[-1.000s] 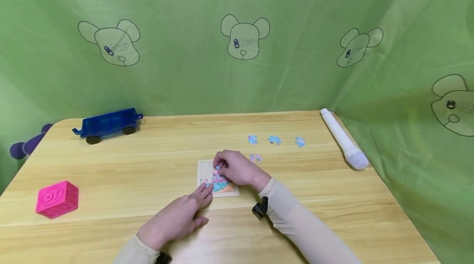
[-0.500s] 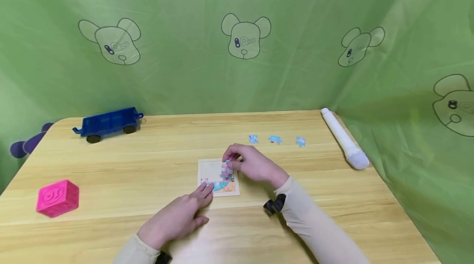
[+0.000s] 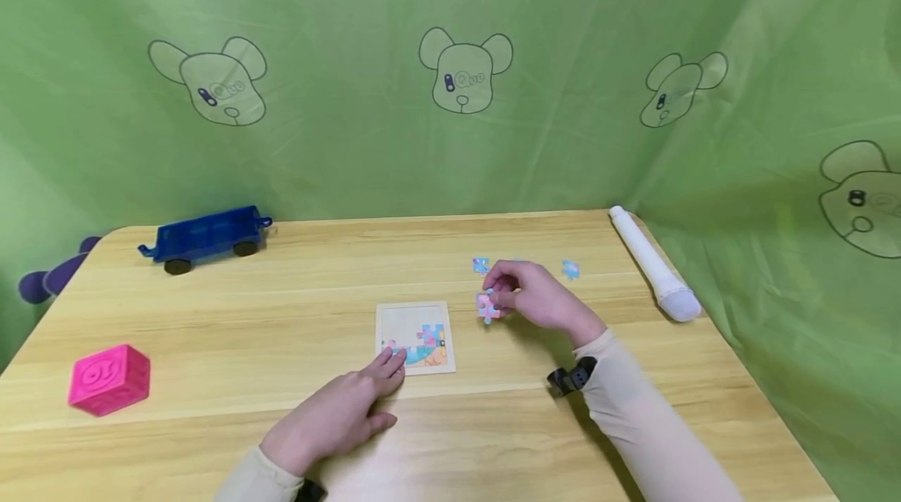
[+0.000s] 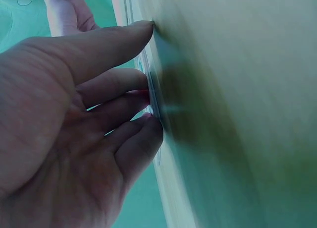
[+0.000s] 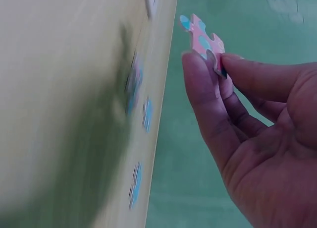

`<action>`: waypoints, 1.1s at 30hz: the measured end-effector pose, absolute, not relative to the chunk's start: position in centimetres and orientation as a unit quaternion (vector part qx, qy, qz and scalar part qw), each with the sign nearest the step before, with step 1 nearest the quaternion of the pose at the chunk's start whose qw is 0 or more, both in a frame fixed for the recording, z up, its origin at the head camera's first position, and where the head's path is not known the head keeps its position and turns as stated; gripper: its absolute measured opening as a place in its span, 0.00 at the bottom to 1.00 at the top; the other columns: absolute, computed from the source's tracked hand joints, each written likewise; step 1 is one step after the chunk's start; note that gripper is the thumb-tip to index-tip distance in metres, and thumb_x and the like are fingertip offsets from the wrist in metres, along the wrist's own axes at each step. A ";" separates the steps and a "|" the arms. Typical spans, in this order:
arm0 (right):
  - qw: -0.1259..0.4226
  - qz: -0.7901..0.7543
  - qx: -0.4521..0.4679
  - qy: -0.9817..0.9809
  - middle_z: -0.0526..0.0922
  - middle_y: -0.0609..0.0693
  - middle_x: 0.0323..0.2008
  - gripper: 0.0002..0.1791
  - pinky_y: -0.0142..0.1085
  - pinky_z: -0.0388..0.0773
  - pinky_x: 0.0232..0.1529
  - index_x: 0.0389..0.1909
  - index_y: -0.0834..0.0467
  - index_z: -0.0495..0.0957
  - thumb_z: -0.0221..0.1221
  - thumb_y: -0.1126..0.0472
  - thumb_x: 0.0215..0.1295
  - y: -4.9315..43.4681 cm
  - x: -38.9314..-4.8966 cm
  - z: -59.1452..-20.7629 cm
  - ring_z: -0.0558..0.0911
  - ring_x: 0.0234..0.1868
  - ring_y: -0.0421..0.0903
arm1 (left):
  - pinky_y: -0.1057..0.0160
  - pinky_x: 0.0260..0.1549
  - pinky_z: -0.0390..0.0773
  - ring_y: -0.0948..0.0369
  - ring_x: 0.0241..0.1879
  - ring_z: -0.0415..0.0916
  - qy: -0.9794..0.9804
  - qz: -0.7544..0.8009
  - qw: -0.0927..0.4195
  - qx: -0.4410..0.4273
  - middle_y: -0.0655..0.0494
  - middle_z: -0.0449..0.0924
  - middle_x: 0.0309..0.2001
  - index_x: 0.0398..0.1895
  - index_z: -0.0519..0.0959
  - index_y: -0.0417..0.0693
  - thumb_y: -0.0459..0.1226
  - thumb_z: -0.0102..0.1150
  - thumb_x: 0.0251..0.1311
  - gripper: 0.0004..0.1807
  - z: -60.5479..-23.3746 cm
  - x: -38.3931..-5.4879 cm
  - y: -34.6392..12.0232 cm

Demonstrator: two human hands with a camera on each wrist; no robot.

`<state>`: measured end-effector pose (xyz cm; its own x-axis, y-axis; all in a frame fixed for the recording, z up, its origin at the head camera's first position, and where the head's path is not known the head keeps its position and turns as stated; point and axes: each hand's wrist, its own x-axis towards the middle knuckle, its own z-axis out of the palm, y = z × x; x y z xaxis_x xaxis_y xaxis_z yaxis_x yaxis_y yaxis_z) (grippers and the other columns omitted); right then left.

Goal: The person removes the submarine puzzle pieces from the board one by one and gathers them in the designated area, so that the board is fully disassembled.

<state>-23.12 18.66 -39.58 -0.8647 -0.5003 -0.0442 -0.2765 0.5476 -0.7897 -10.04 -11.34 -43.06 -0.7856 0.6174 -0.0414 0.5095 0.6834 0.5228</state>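
A pink and blue jigsaw piece (image 3: 486,306) is pinched between the thumb and forefinger of my right hand (image 3: 538,295), just right of the puzzle tray. In the right wrist view the jigsaw piece (image 5: 204,42) is held up off the table. The square, pale-framed puzzle tray (image 3: 397,322) lies mid-table, with joined pieces (image 3: 425,349) along its bottom and right side. My left hand (image 3: 341,412) rests its extended fingertips on the tray's lower left edge. Seen from the left wrist, the hand (image 4: 74,124) has its fingers at the tray's edge.
Behind my right hand lie loose blue jigsaw pieces, one at the left (image 3: 481,265) and one at the right (image 3: 571,270); another is mostly hidden. A white microphone (image 3: 651,263) lies at the right edge. A blue toy wagon (image 3: 207,236) and a pink block (image 3: 109,379) are on the left.
My right hand has lifted away from the tray and moved right, carrying the pink and blue jigsaw piece with it. My left hand stays in place on the tray.
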 end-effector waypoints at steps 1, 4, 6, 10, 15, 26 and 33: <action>0.130 -0.414 -0.219 0.874 0.78 0.54 0.29 0.09 0.47 0.82 0.35 0.38 0.64 0.79 0.55 0.77 0.63 19.2 -23.3 -39.7 0.78 0.31 0.49 | 0.49 0.66 0.61 0.48 0.72 0.51 0.911 0.250 0.108 0.309 0.43 0.56 0.73 0.67 0.68 0.31 0.36 0.65 0.62 0.33 -43.1 -10.0 -11.3; 0.126 -0.395 -0.211 0.885 0.77 0.54 0.29 0.09 0.44 0.81 0.34 0.38 0.64 0.79 0.54 0.78 0.63 20.6 -23.8 -40.0 0.77 0.31 0.48 | 0.49 0.66 0.61 0.48 0.73 0.50 0.911 0.249 0.109 0.308 0.43 0.56 0.73 0.67 0.68 0.31 0.36 0.65 0.62 0.32 -43.0 -10.0 -11.4; 0.126 -0.386 -0.210 0.889 0.77 0.54 0.30 0.09 0.41 0.80 0.34 0.38 0.65 0.79 0.54 0.78 0.63 21.4 -24.1 -40.2 0.77 0.31 0.48 | 0.49 0.66 0.61 0.48 0.73 0.50 0.912 0.250 0.112 0.306 0.43 0.56 0.73 0.67 0.68 0.31 0.36 0.65 0.62 0.32 -42.9 -10.0 -11.4; 0.131 -0.378 -0.195 0.896 0.77 0.55 0.30 0.08 0.41 0.81 0.34 0.39 0.66 0.78 0.53 0.78 0.64 22.6 -24.8 -40.7 0.77 0.32 0.49 | 0.48 0.66 0.61 0.48 0.73 0.50 0.911 0.251 0.115 0.305 0.44 0.56 0.74 0.67 0.68 0.31 0.36 0.65 0.62 0.32 -42.9 -10.1 -11.5; 0.134 -0.355 -0.174 0.909 0.77 0.55 0.31 0.07 0.41 0.81 0.33 0.41 0.67 0.76 0.52 0.77 0.66 23.5 -25.3 -41.3 0.78 0.31 0.48 | 0.48 0.66 0.61 0.48 0.73 0.50 0.911 0.249 0.115 0.307 0.43 0.55 0.74 0.67 0.68 0.31 0.37 0.65 0.62 0.32 -43.0 -10.0 -11.5; 0.145 -0.341 -0.154 0.916 0.76 0.56 0.32 0.08 0.40 0.80 0.32 0.40 0.67 0.76 0.51 0.77 0.66 23.6 -26.2 -41.9 0.77 0.31 0.49 | 0.48 0.66 0.61 0.48 0.73 0.50 0.912 0.248 0.112 0.307 0.44 0.55 0.74 0.67 0.68 0.31 0.37 0.65 0.62 0.32 -43.1 -10.1 -11.4; 0.131 -0.311 -0.169 0.926 0.77 0.52 0.31 0.07 0.38 0.73 0.37 0.40 0.65 0.77 0.52 0.76 0.66 23.8 -26.8 -42.2 0.74 0.34 0.47 | 0.49 0.66 0.61 0.48 0.73 0.51 0.911 0.249 0.108 0.309 0.44 0.56 0.74 0.67 0.68 0.31 0.37 0.65 0.62 0.32 -43.2 -10.1 -11.3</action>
